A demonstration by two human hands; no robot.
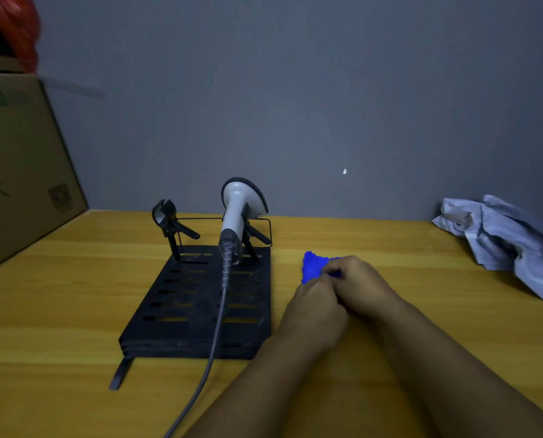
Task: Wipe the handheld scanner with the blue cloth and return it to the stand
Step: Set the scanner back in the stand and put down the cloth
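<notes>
The smooth grey-white handheld scanner sits upright in a clip on the slotted black stand, its ribbed grey cable trailing forward over the glossy wood-grain table. Just right of the stand, the left hand and right hand meet, each grip pinched on the nubbly blue cloth. Farther right lies crumpled pale fabric; left of the stand, a cardboard box.

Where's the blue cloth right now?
In the head view, the blue cloth lies on the wooden table, just right of the black stand, bunched under both hands.
</notes>
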